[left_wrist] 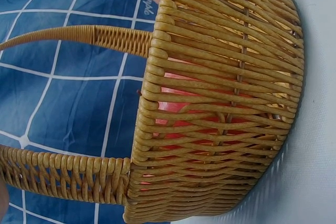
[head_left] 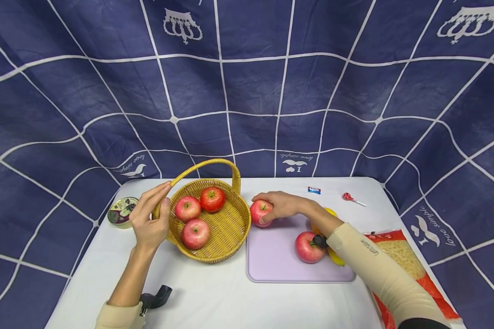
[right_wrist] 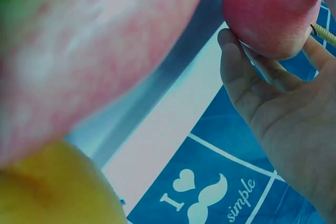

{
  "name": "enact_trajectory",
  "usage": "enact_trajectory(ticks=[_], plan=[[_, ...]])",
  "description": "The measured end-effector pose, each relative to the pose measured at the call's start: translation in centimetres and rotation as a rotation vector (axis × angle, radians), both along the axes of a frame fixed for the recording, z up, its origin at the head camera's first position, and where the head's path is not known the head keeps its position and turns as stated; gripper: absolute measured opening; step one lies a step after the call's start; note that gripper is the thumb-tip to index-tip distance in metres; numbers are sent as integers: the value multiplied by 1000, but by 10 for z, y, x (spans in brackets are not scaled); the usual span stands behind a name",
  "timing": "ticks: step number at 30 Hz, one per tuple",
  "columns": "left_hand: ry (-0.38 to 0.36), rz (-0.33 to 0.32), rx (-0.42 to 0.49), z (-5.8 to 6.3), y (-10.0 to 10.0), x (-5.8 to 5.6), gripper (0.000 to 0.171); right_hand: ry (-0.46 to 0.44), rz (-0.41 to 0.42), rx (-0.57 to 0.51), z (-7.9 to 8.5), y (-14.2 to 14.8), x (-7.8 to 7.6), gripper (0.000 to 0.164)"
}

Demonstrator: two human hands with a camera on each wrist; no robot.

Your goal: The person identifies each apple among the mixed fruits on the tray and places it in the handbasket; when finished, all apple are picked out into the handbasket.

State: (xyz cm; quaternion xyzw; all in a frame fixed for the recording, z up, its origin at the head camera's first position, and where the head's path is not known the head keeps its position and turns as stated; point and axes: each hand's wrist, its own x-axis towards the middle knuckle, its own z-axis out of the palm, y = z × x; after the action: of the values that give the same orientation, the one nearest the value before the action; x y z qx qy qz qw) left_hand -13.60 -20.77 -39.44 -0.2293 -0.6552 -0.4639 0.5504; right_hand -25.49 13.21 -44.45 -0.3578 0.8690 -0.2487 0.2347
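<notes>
My left hand holds the handle of a yellow wicker basket near its left end, thumb on one side and fingers on the other. Inside the basket lie three red apples, one of them at the front. In the left wrist view the woven side fills the picture, with red showing through the gaps. My right hand grips another apple beside the basket's right rim, above the tray's back left corner. The right wrist view shows fingers curled round this apple.
On the lilac tray sit another apple and yellow fruit, partly hidden by my right forearm. A round tin stands left of the basket. Behind the tray are a small blue packet and a lollipop; a red-edged bag lies right.
</notes>
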Motion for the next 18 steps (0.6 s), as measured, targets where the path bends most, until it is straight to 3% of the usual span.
enact_trajectory(ticks=[18], plan=[[4,-1,4,-1,0,0,21,47,-66,-64,17,24,8,72]])
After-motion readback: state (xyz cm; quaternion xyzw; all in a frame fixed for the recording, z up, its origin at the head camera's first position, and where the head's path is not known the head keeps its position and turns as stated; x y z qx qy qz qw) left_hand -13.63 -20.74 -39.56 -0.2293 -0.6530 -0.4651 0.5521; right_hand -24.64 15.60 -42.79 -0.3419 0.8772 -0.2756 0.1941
